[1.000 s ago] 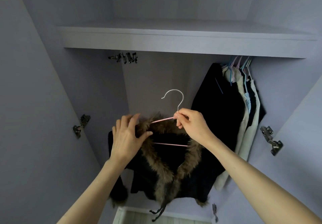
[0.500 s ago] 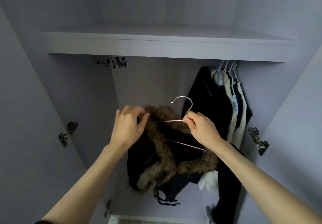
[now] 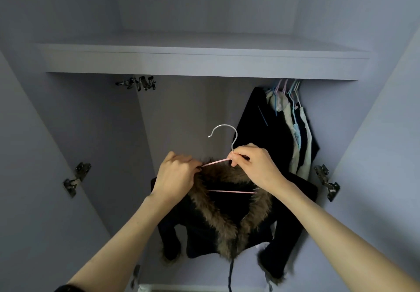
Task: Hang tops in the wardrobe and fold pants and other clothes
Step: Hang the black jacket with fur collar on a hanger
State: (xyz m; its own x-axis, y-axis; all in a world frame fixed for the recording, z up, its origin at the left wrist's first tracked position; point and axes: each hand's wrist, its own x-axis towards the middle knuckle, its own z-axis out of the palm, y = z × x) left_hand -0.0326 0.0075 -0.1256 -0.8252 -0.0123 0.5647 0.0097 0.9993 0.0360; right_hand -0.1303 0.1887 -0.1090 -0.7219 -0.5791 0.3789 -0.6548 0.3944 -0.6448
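A: What is the biggest thing here?

B: The wardrobe (image 3: 75, 118), with pale lilac walls, open in front of the person. A shelf (image 3: 200, 63) crosses it near the top.

A: And inside?

B: At the right, under the shelf, hanging clothes (image 3: 281, 132), dark and cream, are packed close together on blue and pink hangers. In the middle is a black jacket (image 3: 229, 230) with a brown fur collar (image 3: 222, 214). It is held up inside the wardrobe, below the shelf, on a pink hanger (image 3: 231, 191) with a metal hook.

A: How are the hands?

B: The right hand (image 3: 254, 166) pinches the hanger just under the hook. The left hand (image 3: 175, 175) has curled fingers and grips the jacket's shoulder at the hanger's left arm.

A: Smaller things?

B: Metal hinges (image 3: 77, 179) on both door sides.
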